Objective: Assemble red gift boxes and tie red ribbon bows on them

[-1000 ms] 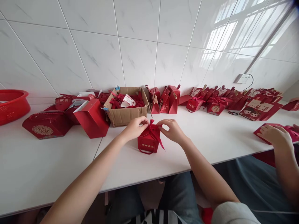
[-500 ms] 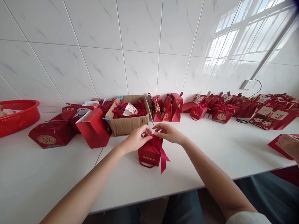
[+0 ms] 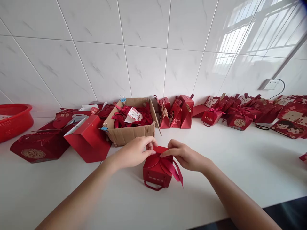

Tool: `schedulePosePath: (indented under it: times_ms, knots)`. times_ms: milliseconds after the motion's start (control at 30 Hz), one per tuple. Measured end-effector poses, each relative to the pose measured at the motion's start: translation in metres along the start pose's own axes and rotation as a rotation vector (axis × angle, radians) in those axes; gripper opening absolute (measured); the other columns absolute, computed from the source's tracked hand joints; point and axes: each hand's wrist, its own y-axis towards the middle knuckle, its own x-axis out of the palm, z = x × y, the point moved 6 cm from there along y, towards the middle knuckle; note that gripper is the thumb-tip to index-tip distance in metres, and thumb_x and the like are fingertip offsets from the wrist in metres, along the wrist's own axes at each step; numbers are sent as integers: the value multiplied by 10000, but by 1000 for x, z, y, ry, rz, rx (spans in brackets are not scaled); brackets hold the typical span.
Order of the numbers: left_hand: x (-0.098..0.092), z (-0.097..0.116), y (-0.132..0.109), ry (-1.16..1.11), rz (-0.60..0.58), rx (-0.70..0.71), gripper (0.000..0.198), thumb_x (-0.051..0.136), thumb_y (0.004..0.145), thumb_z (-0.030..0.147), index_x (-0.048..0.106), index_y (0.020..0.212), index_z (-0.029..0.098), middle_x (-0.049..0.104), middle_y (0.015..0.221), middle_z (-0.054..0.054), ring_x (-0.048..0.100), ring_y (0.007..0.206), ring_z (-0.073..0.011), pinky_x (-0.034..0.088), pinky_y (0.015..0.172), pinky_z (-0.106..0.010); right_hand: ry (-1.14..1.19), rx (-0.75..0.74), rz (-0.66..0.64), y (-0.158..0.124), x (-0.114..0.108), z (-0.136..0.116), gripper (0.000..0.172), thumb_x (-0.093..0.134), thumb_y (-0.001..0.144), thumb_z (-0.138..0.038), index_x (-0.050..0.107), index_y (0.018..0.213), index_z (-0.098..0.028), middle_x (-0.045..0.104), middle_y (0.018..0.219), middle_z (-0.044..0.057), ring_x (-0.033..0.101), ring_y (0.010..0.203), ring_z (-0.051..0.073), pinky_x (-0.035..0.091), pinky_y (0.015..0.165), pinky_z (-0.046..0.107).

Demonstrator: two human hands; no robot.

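Observation:
A small red gift box (image 3: 155, 172) stands on the white table (image 3: 216, 179) in front of me, with a red ribbon (image 3: 174, 169) trailing off its top to the right and a cord loop at its base. My left hand (image 3: 133, 152) pinches the box's top flaps from the left. My right hand (image 3: 183, 155) pinches the ribbon at the top from the right. Both hands have their fingers pressed together on the box top.
A cardboard box (image 3: 129, 131) of red ribbons and tags sits just behind. Red boxes (image 3: 90, 139) lie at the left, a red basin (image 3: 14, 119) at the far left. Red bags (image 3: 176, 113) and many finished gift boxes (image 3: 238, 116) line the tiled wall.
The top flaps of the box now lie flatter and the ribbon hangs loose to the right. The view shifted left, and the other person's hand at the right is out of view.

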Motion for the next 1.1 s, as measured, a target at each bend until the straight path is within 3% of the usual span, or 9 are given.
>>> schedulePosePath:
  times_ms: [133, 367, 667, 867, 967, 1100]
  knots:
    - [3, 0, 1, 80, -35, 52, 204, 480, 891, 338, 665, 859, 258, 661, 922, 0, 613, 830, -190, 443, 692, -281, -29, -61, 64, -4, 5, 0, 461, 374, 888, 9, 691, 1104, -246, 426, 862, 41, 484, 773, 136, 496, 665, 269]
    - [5, 5, 3, 60, -17, 109, 167, 490, 894, 340, 580, 801, 235, 612, 877, 19, 570, 826, -167, 432, 715, -276, 4, -67, 269, -4, -1, 7, 396, 376, 935, -41, 590, 1193, -252, 479, 903, 45, 501, 770, 136, 495, 660, 285]
    - [7, -5, 2, 47, -125, 91, 117, 611, 809, 340, 544, 799, 244, 550, 898, 9, 539, 762, -172, 409, 638, -270, -64, -120, 219, -5, 7, 1, 435, 389, 915, -30, 695, 1080, -292, 435, 923, 50, 487, 844, 154, 499, 690, 303]
    - [10, -3, -1, 64, -187, 92, 129, 612, 825, 386, 574, 878, 276, 540, 993, 6, 538, 933, -201, 426, 747, -290, -69, -137, 209, -4, 6, -3, 413, 416, 914, -48, 741, 996, -290, 430, 893, 48, 465, 812, 150, 492, 673, 298]
    - [11, -2, -1, 89, -188, 105, 151, 574, 855, 409, 561, 826, 262, 532, 974, 3, 504, 1014, -218, 418, 828, -319, -47, -135, 205, -4, 7, -4, 430, 402, 905, -27, 746, 994, -270, 431, 887, 50, 466, 802, 147, 488, 673, 296]
    - [11, -1, 2, 30, -170, 96, 260, 518, 879, 470, 491, 778, 231, 510, 910, -5, 497, 951, -209, 429, 833, -346, -23, -104, 198, -3, 8, -3, 418, 408, 908, -38, 749, 997, -263, 423, 863, 44, 457, 771, 142, 484, 656, 290]
